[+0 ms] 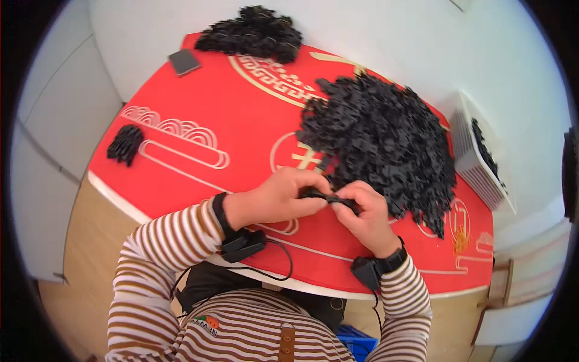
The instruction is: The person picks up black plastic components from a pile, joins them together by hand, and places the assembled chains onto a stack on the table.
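Observation:
Both hands meet over the near part of the red table. My left hand (283,196) is closed, thumb and fingers pinching the left part of some thin black strips (314,193). From the other side my right hand (365,214) grips the same black strips, its thumb and fingertips close to the left fingertips. What exactly the strips are is too small to make out. Just beyond the hands lies a large heap of black strip-like pieces (386,139), of much the same look.
A second black pile (250,33) lies at the table's far edge, beside a dark flat rectangle (184,62). A small black bundle (125,145) sits at left. At right stand a white basket (476,154) holding black pieces and some yellow-orange bands (461,240). Cables hang from both wrists.

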Available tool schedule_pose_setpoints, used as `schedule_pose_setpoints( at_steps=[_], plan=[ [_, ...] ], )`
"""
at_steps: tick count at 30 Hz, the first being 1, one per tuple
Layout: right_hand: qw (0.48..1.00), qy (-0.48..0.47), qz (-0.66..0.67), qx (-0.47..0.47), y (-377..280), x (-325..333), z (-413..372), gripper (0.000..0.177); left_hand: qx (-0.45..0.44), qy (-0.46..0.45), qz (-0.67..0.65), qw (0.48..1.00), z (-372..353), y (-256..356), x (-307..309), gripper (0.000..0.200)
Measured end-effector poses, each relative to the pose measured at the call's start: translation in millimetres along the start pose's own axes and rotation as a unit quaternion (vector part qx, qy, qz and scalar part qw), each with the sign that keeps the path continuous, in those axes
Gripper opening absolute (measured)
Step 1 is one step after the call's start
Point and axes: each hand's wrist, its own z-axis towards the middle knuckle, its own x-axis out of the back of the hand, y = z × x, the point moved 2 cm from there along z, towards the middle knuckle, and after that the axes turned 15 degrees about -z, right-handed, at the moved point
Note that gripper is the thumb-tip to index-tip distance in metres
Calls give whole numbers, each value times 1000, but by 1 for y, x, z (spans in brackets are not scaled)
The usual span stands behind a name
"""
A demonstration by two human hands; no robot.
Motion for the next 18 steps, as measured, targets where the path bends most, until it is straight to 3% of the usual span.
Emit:
schedule_pose_setpoints(
  at_steps=[2,4,6,9,13,15,17,18],
  plan=[
    [998,29,-25,53,3,-3,0,13,-87,-7,79,993,2,-3,2,16],
    [999,22,-41,20,-3,-2,1,10,-76,-19,93,993,1,8,2,16],
    [999,9,-51,7,-5,-6,-1,8,-158,-13,96,983,5,-10,5,13],
    [998,-41,-44,-31,-5,-7,-3,9,-143,13,135,980,-2,0,2,12],
    [1000,5,2,-21,-9,-8,-4,25,-127,92,214,964,-20,14,3,12],
    [998,56,-8,-12,-14,-5,-6,30,-116,162,287,937,-41,22,20,11],
    [999,40,17,-11,-9,-4,-9,29,-189,247,443,841,-71,35,56,11],
    [999,38,19,-1,-9,-3,-9,28,-160,282,498,804,-89,46,74,12]
  ],
)
